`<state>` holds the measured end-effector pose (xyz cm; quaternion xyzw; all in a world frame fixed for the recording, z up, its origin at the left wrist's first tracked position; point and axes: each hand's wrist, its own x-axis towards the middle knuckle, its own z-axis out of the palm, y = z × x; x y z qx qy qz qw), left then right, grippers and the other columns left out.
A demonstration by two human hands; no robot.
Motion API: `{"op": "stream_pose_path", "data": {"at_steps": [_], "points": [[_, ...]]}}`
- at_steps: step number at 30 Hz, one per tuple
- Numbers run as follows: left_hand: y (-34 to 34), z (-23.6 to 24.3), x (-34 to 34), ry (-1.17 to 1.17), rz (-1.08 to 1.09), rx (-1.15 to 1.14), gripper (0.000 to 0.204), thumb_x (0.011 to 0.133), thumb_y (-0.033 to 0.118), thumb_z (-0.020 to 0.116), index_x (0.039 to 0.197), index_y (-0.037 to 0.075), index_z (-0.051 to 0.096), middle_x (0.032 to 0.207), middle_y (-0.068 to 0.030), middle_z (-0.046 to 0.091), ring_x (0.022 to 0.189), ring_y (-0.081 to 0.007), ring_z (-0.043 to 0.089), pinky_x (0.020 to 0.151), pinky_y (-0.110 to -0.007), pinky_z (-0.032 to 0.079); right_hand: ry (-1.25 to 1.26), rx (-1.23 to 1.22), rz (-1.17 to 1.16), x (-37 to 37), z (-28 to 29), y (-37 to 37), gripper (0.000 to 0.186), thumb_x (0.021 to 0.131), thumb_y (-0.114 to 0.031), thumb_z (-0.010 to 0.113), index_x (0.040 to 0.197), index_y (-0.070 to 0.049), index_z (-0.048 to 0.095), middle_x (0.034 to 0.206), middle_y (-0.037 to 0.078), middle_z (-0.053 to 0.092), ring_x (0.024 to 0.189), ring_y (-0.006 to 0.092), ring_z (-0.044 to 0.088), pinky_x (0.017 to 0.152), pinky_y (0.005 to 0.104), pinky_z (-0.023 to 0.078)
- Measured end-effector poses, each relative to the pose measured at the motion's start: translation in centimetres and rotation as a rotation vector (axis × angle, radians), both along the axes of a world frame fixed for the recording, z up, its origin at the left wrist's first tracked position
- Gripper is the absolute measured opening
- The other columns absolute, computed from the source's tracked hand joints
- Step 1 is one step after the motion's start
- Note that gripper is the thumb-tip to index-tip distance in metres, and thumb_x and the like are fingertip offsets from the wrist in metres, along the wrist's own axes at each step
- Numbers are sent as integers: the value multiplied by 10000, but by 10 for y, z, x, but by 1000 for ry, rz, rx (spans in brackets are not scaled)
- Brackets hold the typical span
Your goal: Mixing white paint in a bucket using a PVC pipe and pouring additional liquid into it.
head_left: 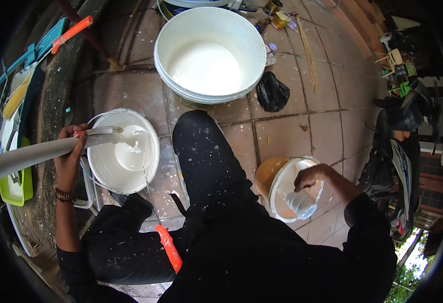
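We're judging this as a scooping step: the right hand is gripping what we're reading as a clear plastic cup, sitting inside the tan-sided round bucket on the floor; the left hand is wrapping a long pale-grey round pole, which is pointing into the white round bucket of white liquid. Next move is probably calling for a level, drip-free lift. We aren't making out the cup's fill, the right fingertips or whether the pole's tip is touching liquid; its near end is running off into the dark rim.
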<state>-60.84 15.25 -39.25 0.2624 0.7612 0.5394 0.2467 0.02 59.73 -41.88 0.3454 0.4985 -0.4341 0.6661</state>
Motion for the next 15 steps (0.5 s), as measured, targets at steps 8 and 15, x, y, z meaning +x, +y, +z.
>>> {"op": "stream_pose_path", "data": {"at_steps": [8,15], "points": [[12,5,4,7,-11,-20,207,1012,117,739,1162,24,630,1242,-100,704,1153,-162,642,1050,-314,503,196,-68,367,48,-27,-32,423,950,-432,686,1050,-33,781,955,124,760,901,249,689,828,390,549],[17,7,7,45,13,-27,194,996,101,750,1139,12,655,1165,-64,717,1066,-124,644,975,-283,515,79,-109,420,49,-22,-29,460,945,-463,702,1088,-35,792,962,140,774,867,272,700,830,397,553]]}}
